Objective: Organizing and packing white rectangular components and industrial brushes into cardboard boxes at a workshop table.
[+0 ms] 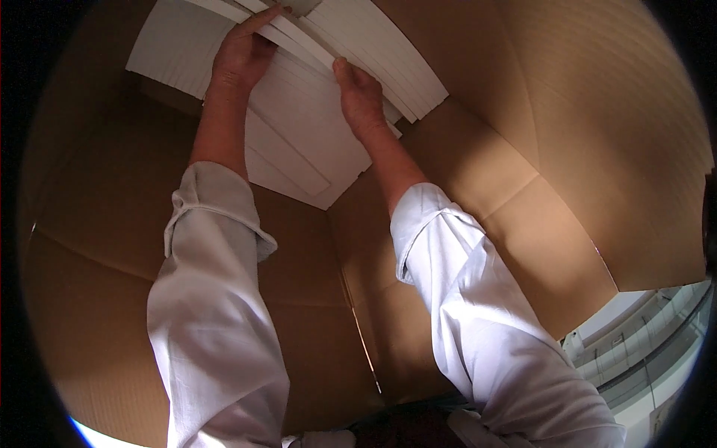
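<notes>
Both my arms reach into a large cardboard box (291, 261). My left hand (245, 58) is closed around the left part of a small bundle of white flat cardboard pieces (305, 43), its fingers partly hidden behind them. On the near right end of the same bundle, my right hand (361, 95) grips with the thumb on top. Below the hands lies a wide white panel (299, 138) with a long flap outlined on it. Stacked white flat pieces stand to the left (179, 46) and right (392, 56) of my hands, edges showing.
Tall brown cardboard walls (597, 112) surround my arms, with a creased flap on the right side. A thin line of light shows through a seam (362, 336) near me. Outside the box, at lower right, are pale curved structures (642, 351).
</notes>
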`<act>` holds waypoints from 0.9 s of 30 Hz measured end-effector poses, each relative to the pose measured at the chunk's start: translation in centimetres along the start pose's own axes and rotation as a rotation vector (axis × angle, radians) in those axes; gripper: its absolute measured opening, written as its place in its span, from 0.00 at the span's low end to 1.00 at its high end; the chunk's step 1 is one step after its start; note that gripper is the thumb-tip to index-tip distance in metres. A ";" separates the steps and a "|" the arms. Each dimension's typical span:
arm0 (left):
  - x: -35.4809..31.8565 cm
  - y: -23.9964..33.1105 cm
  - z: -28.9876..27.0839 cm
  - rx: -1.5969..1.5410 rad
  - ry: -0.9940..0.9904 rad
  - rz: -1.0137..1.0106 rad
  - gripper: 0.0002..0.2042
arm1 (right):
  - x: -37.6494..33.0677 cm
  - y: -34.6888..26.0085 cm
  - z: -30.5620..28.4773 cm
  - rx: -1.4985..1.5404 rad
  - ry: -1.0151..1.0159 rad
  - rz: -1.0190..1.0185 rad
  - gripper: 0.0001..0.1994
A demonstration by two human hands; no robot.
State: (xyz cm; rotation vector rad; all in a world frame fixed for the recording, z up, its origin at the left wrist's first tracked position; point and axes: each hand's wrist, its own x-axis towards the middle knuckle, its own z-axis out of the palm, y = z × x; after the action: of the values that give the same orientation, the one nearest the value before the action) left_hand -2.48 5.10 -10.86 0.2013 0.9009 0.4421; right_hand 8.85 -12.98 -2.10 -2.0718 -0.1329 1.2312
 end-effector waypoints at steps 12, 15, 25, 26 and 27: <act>-3.5 0.4 3.8 0.399 0.152 -0.014 0.23 | 0.1 -0.2 -0.8 -0.074 -0.060 0.050 0.34; -3.4 0.4 3.1 0.340 0.158 0.040 0.22 | 0.0 -0.7 -0.6 -0.146 -0.121 0.082 0.34; -4.5 0.2 5.0 0.511 0.156 0.038 0.25 | 1.1 0.9 -0.4 0.351 0.078 0.280 0.24; -4.6 0.2 5.0 0.511 0.147 0.074 0.27 | 1.1 0.8 -0.3 0.386 0.109 0.317 0.23; -4.7 0.3 5.0 0.514 0.149 0.072 0.27 | 1.0 0.7 -0.2 0.388 0.109 0.320 0.23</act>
State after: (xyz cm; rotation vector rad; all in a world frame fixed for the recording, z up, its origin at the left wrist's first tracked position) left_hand -1.14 3.32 -4.38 0.6793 1.1459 0.2871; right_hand 9.41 -13.19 -3.24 -1.8528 0.4691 1.2103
